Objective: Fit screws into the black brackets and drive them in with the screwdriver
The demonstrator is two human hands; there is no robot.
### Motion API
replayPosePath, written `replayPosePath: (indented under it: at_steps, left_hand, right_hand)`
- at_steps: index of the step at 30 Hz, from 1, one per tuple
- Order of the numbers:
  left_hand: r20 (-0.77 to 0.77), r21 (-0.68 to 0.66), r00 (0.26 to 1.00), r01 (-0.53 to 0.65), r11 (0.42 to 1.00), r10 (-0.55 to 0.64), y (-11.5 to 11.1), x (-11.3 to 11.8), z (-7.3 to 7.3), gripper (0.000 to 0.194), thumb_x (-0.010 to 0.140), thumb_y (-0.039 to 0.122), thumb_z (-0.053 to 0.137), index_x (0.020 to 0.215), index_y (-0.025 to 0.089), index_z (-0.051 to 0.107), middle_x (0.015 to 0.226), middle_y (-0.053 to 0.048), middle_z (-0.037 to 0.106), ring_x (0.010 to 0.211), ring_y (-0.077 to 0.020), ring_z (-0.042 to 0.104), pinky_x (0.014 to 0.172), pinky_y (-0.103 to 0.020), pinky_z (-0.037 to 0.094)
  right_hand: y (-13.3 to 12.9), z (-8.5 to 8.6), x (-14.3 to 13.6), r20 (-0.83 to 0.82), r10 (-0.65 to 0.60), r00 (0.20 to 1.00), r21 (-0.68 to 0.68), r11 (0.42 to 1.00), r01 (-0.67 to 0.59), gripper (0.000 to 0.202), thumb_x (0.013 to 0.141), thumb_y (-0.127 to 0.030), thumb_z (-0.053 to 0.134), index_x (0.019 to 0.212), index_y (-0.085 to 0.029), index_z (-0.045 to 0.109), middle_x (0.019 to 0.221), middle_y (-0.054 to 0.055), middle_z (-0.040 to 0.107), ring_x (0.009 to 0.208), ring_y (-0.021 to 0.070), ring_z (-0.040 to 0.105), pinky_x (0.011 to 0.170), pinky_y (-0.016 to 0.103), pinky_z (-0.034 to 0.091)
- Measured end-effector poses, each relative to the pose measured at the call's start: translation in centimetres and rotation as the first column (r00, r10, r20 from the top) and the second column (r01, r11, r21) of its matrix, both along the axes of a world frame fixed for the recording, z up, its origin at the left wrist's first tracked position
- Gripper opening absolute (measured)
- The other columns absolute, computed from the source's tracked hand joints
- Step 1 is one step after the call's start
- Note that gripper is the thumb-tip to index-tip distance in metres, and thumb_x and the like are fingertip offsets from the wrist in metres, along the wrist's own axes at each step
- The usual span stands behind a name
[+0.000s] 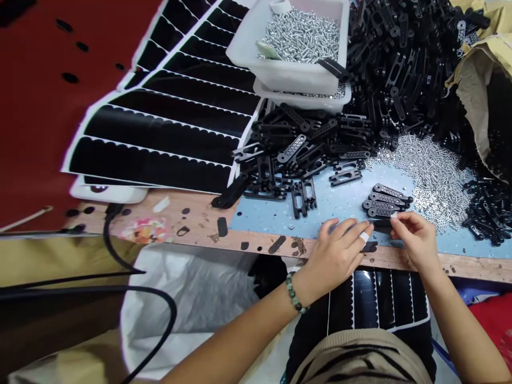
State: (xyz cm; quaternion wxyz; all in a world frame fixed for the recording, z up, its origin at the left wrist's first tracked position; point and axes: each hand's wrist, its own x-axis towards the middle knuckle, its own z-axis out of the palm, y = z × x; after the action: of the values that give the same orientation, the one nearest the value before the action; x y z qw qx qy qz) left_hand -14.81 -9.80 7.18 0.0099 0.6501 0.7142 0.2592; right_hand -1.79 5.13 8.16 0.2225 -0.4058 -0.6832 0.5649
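A black plastic arm (381, 224) lies near the table's front edge, between my two hands. My left hand (338, 253) reaches over its left end, fingertips closed against it; one finger wears white tape. At the arm's right end my right hand (419, 240) makes a pinch with thumb and index finger. Whatever sits in that pinch is too small to make out. Just behind them, several black arms with a patterned face (386, 201) lie side by side. A dark flat piece (369, 247) shows under my left fingers.
Small metal screws and nuts (436, 176) are heaped right of centre. Loose black parts (296, 144) pile up behind, and more (490, 210) lie at the right. White tubs (296, 74) hold metal screws. Black sticker sheets (160, 133) cover the left; a black cable (112, 240) hangs over the edge.
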Motion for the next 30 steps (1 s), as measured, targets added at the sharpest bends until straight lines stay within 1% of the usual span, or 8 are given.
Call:
replayPosePath:
  at_steps: [9, 14, 17, 20, 22, 24, 28, 30]
  left_hand:
    - [0.007, -0.01, 1.0, 0.004, 1.0, -0.003, 0.4, 0.2, 0.2, 0.033, 0.092, 0.019, 0.047, 0.125, 0.017, 0.055, 0.122, -0.005, 0.064, 0.108, -0.0217, 0.052, 0.097, -0.043, 0.028]
    - [0.006, -0.04, 1.0, -0.003, 0.999, 0.004, 1.1, 0.2, 0.8, 0.032, 0.091, 0.019, 0.048, 0.123, 0.016, 0.056, 0.115, -0.006, 0.066, 0.106, -0.0231, 0.052, 0.098, -0.046, 0.027]
    - [0.051, -0.029, 0.999, -0.004, 1.0, 0.005, 1.4, -0.1, 1.2, 0.031, 0.091, 0.018, 0.046, 0.12, 0.016, 0.058, 0.115, -0.008, 0.064, 0.106, -0.0244, 0.052, 0.097, -0.047, 0.028]
    - [0.133, -0.02, 0.991, 0.019, 1.0, -0.016, 1.6, -0.3, 1.6, 0.028, 0.091, 0.019, 0.044, 0.112, 0.016, 0.062, 0.12, -0.01, 0.061, 0.108, -0.0262, 0.05, 0.096, -0.048, 0.03]
    - [0.206, -0.01, 0.978, 0.035, 0.999, -0.032, 1.7, -0.4, 1.9, 0.028, 0.091, 0.018, 0.04, 0.106, 0.016, 0.064, 0.124, -0.011, 0.058, 0.111, -0.0265, 0.048, 0.096, -0.047, 0.032]
    - [0.287, 0.02, 0.958, 0.023, 1.0, -0.027, 1.7, -0.6, 2.0, 0.032, 0.091, 0.017, 0.036, 0.109, 0.015, 0.063, 0.129, -0.011, 0.055, 0.115, -0.0254, 0.047, 0.097, -0.044, 0.034]
    - [0.34, 0.086, 0.935, -0.135, 0.987, 0.099, 1.5, -1.1, 1.9, 0.042, 0.092, 0.015, 0.033, 0.13, 0.015, 0.051, 0.133, -0.011, 0.053, 0.118, -0.0243, 0.046, 0.097, -0.043, 0.036]
    - [0.264, 0.071, 0.957, -0.146, 0.987, 0.123, 1.5, -1.0, 1.6, 0.039, 0.092, 0.018, 0.04, 0.128, 0.018, 0.053, 0.128, -0.009, 0.058, 0.116, -0.0258, 0.048, 0.099, -0.046, 0.032]
  right_hand:
    - [-0.2, -0.3, 0.0, 0.181, 0.071, 0.981, 0.314, 0.941, -0.126, 0.017, 0.083, -0.036, 0.059, 0.08, -0.02, 0.066, 0.075, 0.004, 0.066, 0.062, 0.0153, 0.06, 0.058, 0.029, 0.049]
    - [0.4, 0.5, 0.1, 0.388, 0.081, 0.918, 0.46, 0.846, -0.268, 0.017, 0.083, -0.037, 0.059, 0.084, -0.02, 0.057, 0.067, 0.0, 0.059, 0.055, 0.0146, 0.054, 0.056, 0.029, 0.045]
    - [0.7, 1.5, 0.3, 0.421, 0.07, 0.904, 0.553, 0.771, -0.317, 0.026, 0.082, -0.04, 0.062, 0.096, -0.019, 0.054, 0.081, 0.005, 0.06, 0.066, 0.0175, 0.056, 0.059, 0.032, 0.046]
    - [0.3, 2.6, 0.0, 0.282, 0.302, 0.911, 0.533, 0.74, -0.411, 0.028, 0.084, -0.035, 0.061, 0.107, -0.021, 0.054, 0.097, 0.007, 0.061, 0.081, 0.0191, 0.059, 0.07, 0.034, 0.05]
    - [-0.1, 3.1, -0.3, 0.198, 0.469, 0.861, 0.434, 0.745, -0.506, 0.02, 0.087, -0.03, 0.056, 0.106, -0.023, 0.056, 0.09, 0.004, 0.062, 0.079, 0.0169, 0.059, 0.072, 0.033, 0.05]
    - [-0.3, 3.3, -0.4, 0.145, 0.503, 0.852, 0.337, 0.784, -0.521, 0.013, 0.088, -0.028, 0.055, 0.099, -0.024, 0.059, 0.083, 0.002, 0.063, 0.075, 0.0155, 0.06, 0.07, 0.031, 0.051]
    - [0.6, 2.6, -0.3, 0.044, 0.217, 0.975, 0.205, 0.953, -0.222, 0.009, 0.083, -0.031, 0.062, 0.085, -0.023, 0.064, 0.078, 0.001, 0.064, 0.067, 0.0146, 0.06, 0.061, 0.03, 0.05]
    - [1.2, 1.8, -0.4, 0.011, 0.057, 0.998, 0.119, 0.991, -0.058, 0.011, 0.08, -0.033, 0.064, 0.082, -0.022, 0.064, 0.074, 0.0, 0.063, 0.058, 0.0127, 0.057, 0.055, 0.028, 0.048]
